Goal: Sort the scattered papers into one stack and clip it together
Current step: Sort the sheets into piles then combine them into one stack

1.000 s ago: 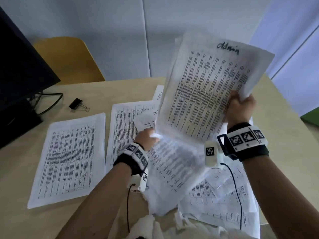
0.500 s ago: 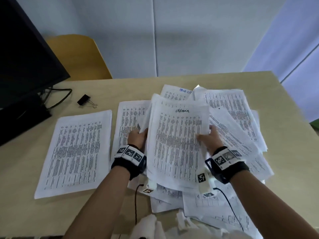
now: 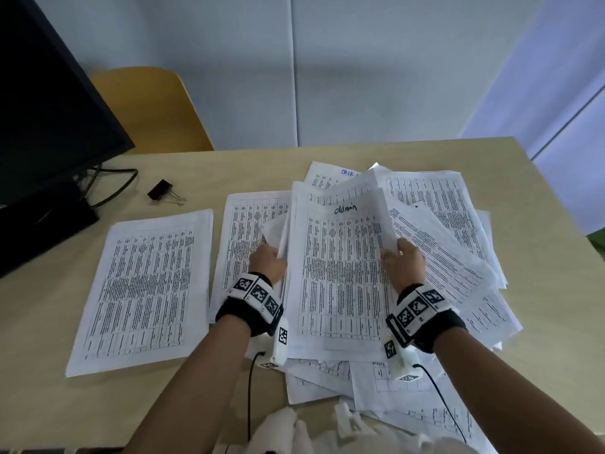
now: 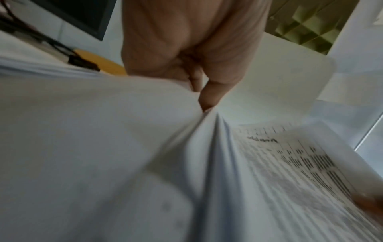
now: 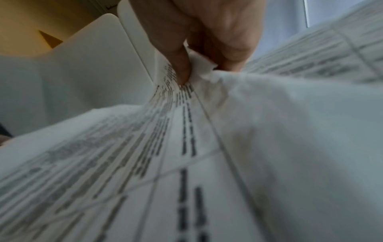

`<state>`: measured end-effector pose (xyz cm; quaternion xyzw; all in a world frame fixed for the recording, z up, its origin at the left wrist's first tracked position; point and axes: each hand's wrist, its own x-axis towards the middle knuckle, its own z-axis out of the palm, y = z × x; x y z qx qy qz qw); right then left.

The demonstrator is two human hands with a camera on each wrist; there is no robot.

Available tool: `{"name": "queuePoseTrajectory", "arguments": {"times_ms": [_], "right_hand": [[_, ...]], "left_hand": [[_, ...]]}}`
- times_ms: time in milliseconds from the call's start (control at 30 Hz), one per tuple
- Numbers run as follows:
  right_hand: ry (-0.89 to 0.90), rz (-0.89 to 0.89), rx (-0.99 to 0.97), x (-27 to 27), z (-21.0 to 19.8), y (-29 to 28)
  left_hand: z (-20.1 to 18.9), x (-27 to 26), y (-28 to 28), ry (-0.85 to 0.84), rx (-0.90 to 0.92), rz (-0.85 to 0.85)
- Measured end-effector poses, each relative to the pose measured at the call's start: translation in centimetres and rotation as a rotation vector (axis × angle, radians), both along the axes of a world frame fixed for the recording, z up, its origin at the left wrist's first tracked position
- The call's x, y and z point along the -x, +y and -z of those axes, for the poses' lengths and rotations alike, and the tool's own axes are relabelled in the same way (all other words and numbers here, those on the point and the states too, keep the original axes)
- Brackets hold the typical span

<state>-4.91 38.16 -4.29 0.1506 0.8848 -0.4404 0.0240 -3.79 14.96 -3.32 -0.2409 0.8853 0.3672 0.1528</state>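
A bundle of printed sheets (image 3: 340, 273), its top page marked in handwriting, lies low over a messy pile of papers (image 3: 458, 224) on the table. My left hand (image 3: 266, 262) grips the bundle's left edge, thumb pressed into the paper (image 4: 207, 101). My right hand (image 3: 404, 262) pinches the right edge between thumb and fingers (image 5: 182, 72), crumpling the paper (image 5: 207, 73). A neat stack of sheets (image 3: 144, 290) lies at the left, another sheet (image 3: 248, 231) beside my left hand. A black binder clip (image 3: 161, 191) sits apart near the monitor.
A black monitor (image 3: 49, 103) with its stand and cables fills the table's left rear. A yellow chair (image 3: 147, 109) stands behind the table (image 3: 229, 165). More loose sheets (image 3: 393, 381) spread toward the near edge, and white cloth (image 3: 294, 430) shows at the bottom.
Both hands brought the bundle down from an upright hold in the air to lie over the pile. The view tilted down with it.
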Motion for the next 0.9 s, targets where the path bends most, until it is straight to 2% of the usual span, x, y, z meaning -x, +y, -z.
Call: {"name": "queuePoseTrajectory", "arguments": {"times_ms": [67, 167, 267, 367, 500, 633, 767, 900], "right_hand": [[-0.025, 0.075, -0.021, -0.1, 0.3, 0.6], [-0.078, 0.140, -0.006, -0.1, 0.5, 1.8], [-0.083, 0.129, 0.016, -0.1, 0.4, 2.4], [-0.055, 0.087, 0.034, -0.1, -0.1, 2.6], [-0.046, 0.062, 0.021, 0.0, -0.1, 2.7], [-0.035, 0.016, 0.009, 0.2, 0.0, 2.5], [-0.028, -0.014, 0.063, 0.4, 0.4, 2.6], [-0.045, -0.021, 0.072, 0.5, 0.0, 2.6]], "left_hand": [[-1.2, 0.1, -0.1, 0.103, 0.050, -0.016], [-4.0, 0.7, -1.7, 0.255, 0.064, -0.155], [-7.5, 1.2, -3.8, 0.483, 0.094, -0.287], [-11.6, 1.5, -5.2, 0.723, 0.104, -0.345], [-14.6, 2.1, -6.4, 0.849, -0.039, -0.421], [-11.7, 2.3, -4.6, 0.691, -0.022, -0.300], [-6.5, 1.1, -2.4, 0.392, -0.129, -0.041], [-4.1, -0.3, -1.5, 0.127, 0.085, 0.271]]}}
